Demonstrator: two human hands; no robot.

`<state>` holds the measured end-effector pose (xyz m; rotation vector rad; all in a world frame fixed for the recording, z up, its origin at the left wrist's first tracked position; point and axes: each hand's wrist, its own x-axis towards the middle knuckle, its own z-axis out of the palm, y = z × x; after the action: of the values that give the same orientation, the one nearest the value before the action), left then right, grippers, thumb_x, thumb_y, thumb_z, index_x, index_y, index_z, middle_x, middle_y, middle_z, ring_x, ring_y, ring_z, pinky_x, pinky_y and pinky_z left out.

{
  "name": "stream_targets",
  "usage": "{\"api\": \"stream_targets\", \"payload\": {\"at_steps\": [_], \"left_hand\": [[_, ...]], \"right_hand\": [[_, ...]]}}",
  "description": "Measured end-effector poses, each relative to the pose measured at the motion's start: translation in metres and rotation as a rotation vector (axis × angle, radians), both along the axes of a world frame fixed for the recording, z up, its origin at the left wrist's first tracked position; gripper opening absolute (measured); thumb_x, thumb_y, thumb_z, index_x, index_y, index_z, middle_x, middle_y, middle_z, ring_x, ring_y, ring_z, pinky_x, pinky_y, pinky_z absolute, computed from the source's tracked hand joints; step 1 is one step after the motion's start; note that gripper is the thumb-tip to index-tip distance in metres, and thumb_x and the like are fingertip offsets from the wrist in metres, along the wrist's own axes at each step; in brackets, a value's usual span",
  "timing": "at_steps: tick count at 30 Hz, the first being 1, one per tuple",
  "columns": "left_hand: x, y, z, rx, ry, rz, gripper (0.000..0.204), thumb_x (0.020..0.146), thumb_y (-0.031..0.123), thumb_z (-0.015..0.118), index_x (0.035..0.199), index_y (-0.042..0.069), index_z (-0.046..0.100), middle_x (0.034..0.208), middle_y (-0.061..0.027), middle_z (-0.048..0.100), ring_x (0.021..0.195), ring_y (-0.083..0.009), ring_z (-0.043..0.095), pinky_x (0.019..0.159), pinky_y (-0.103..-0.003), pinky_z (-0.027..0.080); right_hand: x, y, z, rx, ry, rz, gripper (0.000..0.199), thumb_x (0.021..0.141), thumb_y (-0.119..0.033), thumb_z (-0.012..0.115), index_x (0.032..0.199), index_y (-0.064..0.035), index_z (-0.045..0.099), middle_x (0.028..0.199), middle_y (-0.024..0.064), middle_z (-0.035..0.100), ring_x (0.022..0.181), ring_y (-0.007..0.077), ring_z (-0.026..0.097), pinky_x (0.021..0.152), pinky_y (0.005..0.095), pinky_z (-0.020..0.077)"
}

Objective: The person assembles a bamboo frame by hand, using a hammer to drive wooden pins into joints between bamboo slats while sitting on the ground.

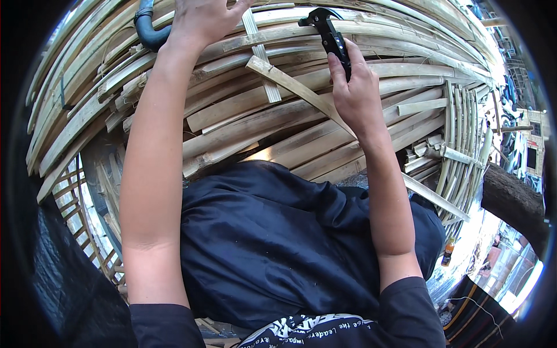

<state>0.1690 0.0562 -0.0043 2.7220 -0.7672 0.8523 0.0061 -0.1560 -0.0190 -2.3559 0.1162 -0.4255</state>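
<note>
My right hand (pixel 358 95) is closed round the black handle of a small claw hammer (pixel 329 36), its head up and lying over bamboo strips (pixel 400 43). At the upper edge is my left hand (pixel 203 20), over the strips, with its thumb stretched out to the right. Its other fingers are cut off by the picture's edge, so what they touch is hidden. Between the hands, a short pale ribbed slat (pixel 259 53) lies across the strips. A longer wooden strip (pixel 301 91) slants down from beside it toward my right wrist.
A dark bent pipe (pixel 152 36) is beside my left wrist. Dark cloth (pixel 278 232) covers my lap. Upright bamboo sticks (pixel 461 133) form a frame at the right, near a thick log (pixel 513 200). A bottle with orange contents (pixel 448 253) stands lower right.
</note>
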Motion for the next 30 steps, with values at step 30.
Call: {"api": "stream_targets", "payload": {"at_steps": [30], "left_hand": [[0.005, -0.029, 0.006, 0.137, 0.503, 0.204, 0.079, 0.094, 0.062, 0.04, 0.156, 0.017, 0.02, 0.164, -0.0141, 0.013, 0.153, -0.0273, 0.008, 0.122, -0.058, 0.005]], "right_hand": [[0.008, -0.02, 0.009, 0.408, -0.023, -0.189, 0.028, 0.093, -0.028, 0.072, 0.091, -0.0029, 0.061, 0.069, -0.0022, 0.056, 0.051, 0.0023, 0.05, 0.039, 0.0212, 0.0423]]}}
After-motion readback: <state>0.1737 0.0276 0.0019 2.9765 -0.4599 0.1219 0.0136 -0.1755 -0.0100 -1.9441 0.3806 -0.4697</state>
